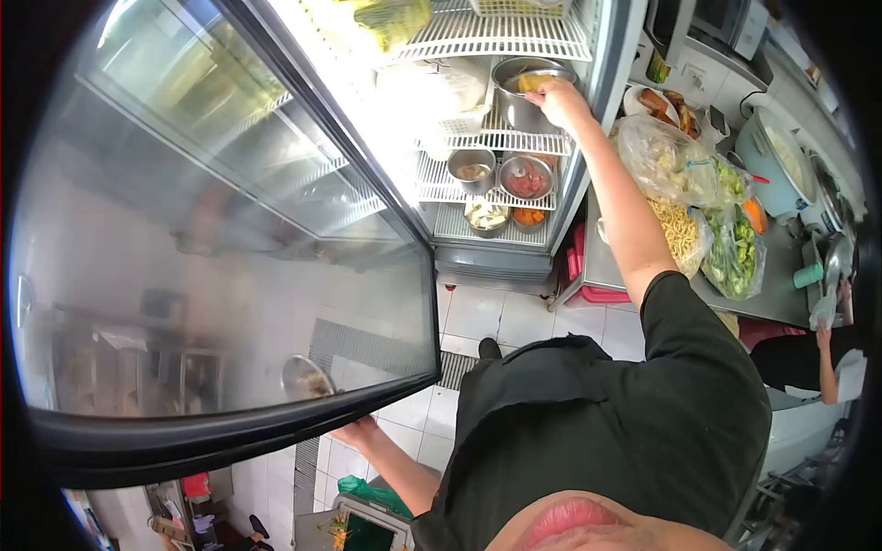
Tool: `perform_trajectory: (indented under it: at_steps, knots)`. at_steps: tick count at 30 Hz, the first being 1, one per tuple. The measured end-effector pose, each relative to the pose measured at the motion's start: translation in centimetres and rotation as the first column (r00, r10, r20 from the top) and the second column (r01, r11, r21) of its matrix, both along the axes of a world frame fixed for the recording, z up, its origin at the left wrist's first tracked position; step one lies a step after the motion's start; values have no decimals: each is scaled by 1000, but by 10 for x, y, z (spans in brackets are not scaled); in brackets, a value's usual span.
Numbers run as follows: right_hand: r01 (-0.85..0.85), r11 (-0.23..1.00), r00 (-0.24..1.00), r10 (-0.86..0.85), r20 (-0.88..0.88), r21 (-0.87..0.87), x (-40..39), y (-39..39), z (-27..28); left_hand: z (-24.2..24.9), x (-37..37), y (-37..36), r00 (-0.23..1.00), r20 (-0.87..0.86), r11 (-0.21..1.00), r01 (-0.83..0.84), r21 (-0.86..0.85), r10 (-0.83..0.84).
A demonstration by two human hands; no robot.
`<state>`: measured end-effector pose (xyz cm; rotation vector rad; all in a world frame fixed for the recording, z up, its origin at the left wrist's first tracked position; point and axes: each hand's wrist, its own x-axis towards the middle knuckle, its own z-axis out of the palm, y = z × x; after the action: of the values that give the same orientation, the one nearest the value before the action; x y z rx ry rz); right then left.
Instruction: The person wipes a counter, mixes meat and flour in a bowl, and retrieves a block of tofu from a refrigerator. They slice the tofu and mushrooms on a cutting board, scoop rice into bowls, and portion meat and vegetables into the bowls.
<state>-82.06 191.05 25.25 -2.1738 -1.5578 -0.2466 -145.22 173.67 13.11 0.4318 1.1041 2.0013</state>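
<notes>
My right hand (559, 101) reaches into the open glass-door fridge, at the rim of a deep metal pot (525, 114) on a wire shelf. Its fingers are closed on a yellow item (530, 83) in the pot's mouth, whose kind I cannot make out. Low on the left, my left hand (356, 432) is at the lower edge of the fridge door (230, 418), whose frame hides most of its fingers. Through the glass, a tilted metal bowl (306, 376) with brownish food shows just past those fingers, apparently held in them.
Lower shelves hold small metal bowls: reddish meat (527, 180), pale pieces (487, 215) and orange pieces (529, 217). On the counter at right lie bagged noodles (678, 234), bagged greens (733, 257) and a light-blue tub (776, 161). Another person's arm (826, 363) is at far right.
</notes>
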Motion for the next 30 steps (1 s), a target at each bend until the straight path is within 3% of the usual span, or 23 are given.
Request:
perform_trajectory:
  at_steps: [1, 2, 3, 5, 7, 9, 10, 11, 13, 15, 17, 18, 19, 21, 22, 23, 24, 25, 26, 27, 28, 29, 30]
  knots:
    - [4, 1000, 1000, -4, -11, 24, 0, -5, 1, -5, -20, 7, 999, -21, 999, 30, 12, -29]
    - [-18, 986, 1000, 14, 26, 163, 5, -2, -7, -2, -31, 17, 1000, 17, 1000, 10, -3, -10]
    - [-7, 988, 999, 2, 35, 154, 1, 2, -5, 1, -42, 29, 999, 54, 1000, -6, -20, 7]
    - [84, 932, 996, -69, -53, 353, -3, 6, 1, -23, -85, 56, 993, 102, 997, -52, -55, 57]
    - [107, 927, 992, -73, -107, 359, -6, 11, 10, -32, -113, 73, 1000, 20, 1000, 6, -25, -6]
    - [98, 792, 988, -151, 38, 602, -13, 20, 15, -52, -148, 90, 996, 78, 999, -51, 8, 50]
    - [-21, 737, 981, -114, 154, 675, -9, 32, 17, -61, -159, 96, 986, 134, 993, -111, 44, 104]
    - [27, 786, 989, -110, 96, 617, -15, 42, 14, -66, -164, 101, 986, 129, 993, -109, 43, 102]
    - [46, 840, 992, -100, 71, 541, -26, 69, 8, -72, -170, 109, 907, 10, 906, -421, 46, 421]
    - [-8, 839, 999, -21, 46, 544, -32, 102, -2, -60, -146, 99, 730, 87, 731, -682, 14, 678]
    - [-110, 952, 986, 141, -91, 287, -33, 128, -3, -97, -149, 87, 626, -14, 624, -779, -64, 780]
    - [-134, 966, 982, 160, -102, 219, -48, 121, 16, -122, -155, 70, 682, 7, 681, -730, -53, 732]
    - [-147, 979, 989, 146, 16, 140, -38, 129, 17, -139, -150, 54, 735, 24, 735, -676, -42, 678]
    - [-25, 992, 994, 37, -101, 120, -35, 99, 43, -120, -81, 31, 641, -29, 619, -751, -228, 767]
    - [106, 994, 993, -107, 46, 39, -9, 102, 35, -132, -63, 12, 726, -94, 680, -676, -286, 682]
    - [95, 993, 989, -103, -104, -74, 5, 86, 51, -152, -53, -10, 797, -148, 722, -595, -352, 585]
    - [94, 992, 990, -101, -95, -79, 12, 87, 54, -202, -58, -34, 879, -146, 791, -473, -388, 454]
    - [141, 946, 990, -130, 55, -293, 19, 88, 53, -239, -63, -54, 940, -143, 841, -341, -420, 310]
    - [211, 851, 971, -126, 203, -480, 24, 90, 52, -238, -44, -57, 934, -83, 750, -329, -573, 347]
    - [211, 851, 971, -127, 201, -480, 25, 97, 47, -227, -16, -50, 919, -28, 642, -297, -707, 394]
    - [173, 866, 968, -62, 242, -469, 22, 110, 34, -207, 6, -47, 946, 22, 639, -201, -742, 323]
    - [200, 969, 964, -168, 208, -146, 31, 128, -4, -221, 17, -45, 941, 46, 649, -196, -735, 336]
    - [180, 963, 966, -212, 151, 201, 17, 133, -18, -213, 28, -41, 982, 24, 687, -115, -717, 189]
